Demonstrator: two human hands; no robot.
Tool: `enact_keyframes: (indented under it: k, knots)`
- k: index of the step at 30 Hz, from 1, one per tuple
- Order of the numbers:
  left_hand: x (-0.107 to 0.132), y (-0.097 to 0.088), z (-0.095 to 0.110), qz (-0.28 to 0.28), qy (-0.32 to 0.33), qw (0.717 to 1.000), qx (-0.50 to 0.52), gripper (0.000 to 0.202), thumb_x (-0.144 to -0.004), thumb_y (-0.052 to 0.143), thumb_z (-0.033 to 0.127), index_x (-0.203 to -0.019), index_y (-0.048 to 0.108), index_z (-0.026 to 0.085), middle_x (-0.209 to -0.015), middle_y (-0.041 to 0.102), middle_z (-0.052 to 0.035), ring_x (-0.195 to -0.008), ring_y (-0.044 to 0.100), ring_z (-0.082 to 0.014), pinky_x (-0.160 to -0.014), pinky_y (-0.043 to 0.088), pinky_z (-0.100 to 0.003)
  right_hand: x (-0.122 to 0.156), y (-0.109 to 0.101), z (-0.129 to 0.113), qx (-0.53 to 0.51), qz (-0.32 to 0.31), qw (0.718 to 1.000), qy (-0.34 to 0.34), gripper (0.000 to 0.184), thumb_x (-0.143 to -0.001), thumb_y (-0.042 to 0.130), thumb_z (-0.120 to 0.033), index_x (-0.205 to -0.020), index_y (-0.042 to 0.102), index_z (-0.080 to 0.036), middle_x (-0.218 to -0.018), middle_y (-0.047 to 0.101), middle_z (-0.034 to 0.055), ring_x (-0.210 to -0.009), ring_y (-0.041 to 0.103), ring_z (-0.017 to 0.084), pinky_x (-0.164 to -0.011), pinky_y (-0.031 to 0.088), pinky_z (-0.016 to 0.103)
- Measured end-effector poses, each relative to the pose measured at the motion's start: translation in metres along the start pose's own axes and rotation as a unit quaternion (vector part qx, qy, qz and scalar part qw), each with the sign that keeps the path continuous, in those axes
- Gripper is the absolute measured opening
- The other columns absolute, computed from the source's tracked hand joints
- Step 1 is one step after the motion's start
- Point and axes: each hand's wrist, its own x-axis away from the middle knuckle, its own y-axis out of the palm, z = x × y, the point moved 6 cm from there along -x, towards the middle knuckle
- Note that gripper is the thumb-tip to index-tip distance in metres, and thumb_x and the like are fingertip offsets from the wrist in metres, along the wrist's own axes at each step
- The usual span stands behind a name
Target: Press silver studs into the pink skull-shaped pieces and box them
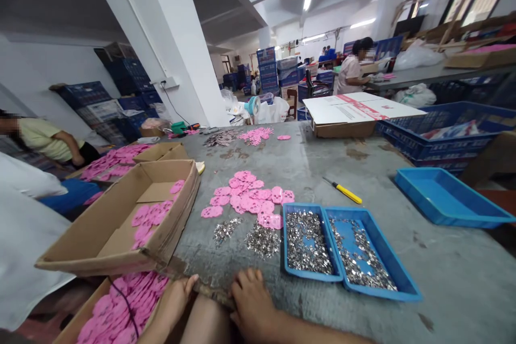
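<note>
My left hand (180, 293) is at the table's near edge, beside the corner of a cardboard box (100, 264); its thumb shows, but most fingers are hidden. On the same edge rests my right hand (252, 295), fingers laid on the tabletop and nothing in them. Just beyond it lie a heap of small shiny metal pieces (263, 240) and a smaller metal heap (226, 230). Pink flat skull-shaped pieces (252, 199) are piled behind these. Two blue trays, a left one (285, 247) and a right one (411, 291), hold more metal pieces.
A yellow-handled pointed tool (349, 193) lies past the trays. At right are a blue tray (451, 199), a blue crate (427, 140) and a white-topped carton (358, 107). Below left, another box holds pink pieces (121, 306). People sit left (50, 140) and at back right (350, 72).
</note>
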Motion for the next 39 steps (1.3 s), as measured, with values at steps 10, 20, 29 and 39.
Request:
enact_keyframes:
  k: [10,20,29,39]
  knots:
    - [-0.002,-0.003,-0.002,0.013,-0.021,1.0,0.006,0.046,-0.092,0.033,0.034,-0.048,0.034,0.022,-0.058,0.059,-0.0047,-0.068,0.061,-0.0204,-0.065,0.037,-0.027,0.001,-0.01,-0.013,0.146,0.019,0.948,-0.284,0.056,-0.075,0.071,-0.037,-0.127,0.058,-0.021,-0.135,0.057,0.0145,-0.119,0.053,0.029,-0.104,0.038,0.048]
    - [-0.001,-0.021,0.005,-0.007,-0.009,1.0,-0.014,0.048,-0.091,0.032,0.038,-0.046,0.04,0.023,-0.055,0.059,-0.0062,-0.068,0.064,-0.0238,-0.069,0.039,-0.03,-0.013,-0.018,-0.015,0.1,-0.021,0.975,-0.197,0.07,-0.073,0.072,-0.031,-0.139,0.051,-0.02,-0.154,0.036,0.0178,-0.139,0.036,0.032,-0.113,0.026,0.052]
    - [-0.008,-0.025,0.009,-0.06,0.008,0.998,-0.018,0.059,-0.091,0.027,0.045,-0.038,0.042,0.022,-0.052,0.062,-0.0102,-0.059,0.063,-0.0202,-0.071,0.044,-0.028,-0.017,-0.029,-0.019,0.133,-0.013,0.975,-0.175,0.064,-0.075,0.069,-0.03,-0.137,0.053,-0.023,-0.148,0.044,0.0144,-0.133,0.042,0.03,-0.11,0.03,0.048]
    - [-0.016,-0.059,0.031,-0.088,0.072,0.985,-0.131,0.027,-0.071,0.06,0.032,-0.047,0.051,0.021,-0.055,0.062,-0.0062,-0.07,0.065,-0.023,-0.07,0.044,-0.028,-0.017,-0.029,-0.017,0.146,0.001,0.973,-0.176,0.06,-0.079,0.065,-0.032,-0.136,0.053,-0.024,-0.146,0.046,0.014,-0.13,0.044,0.03,-0.107,0.033,0.047]
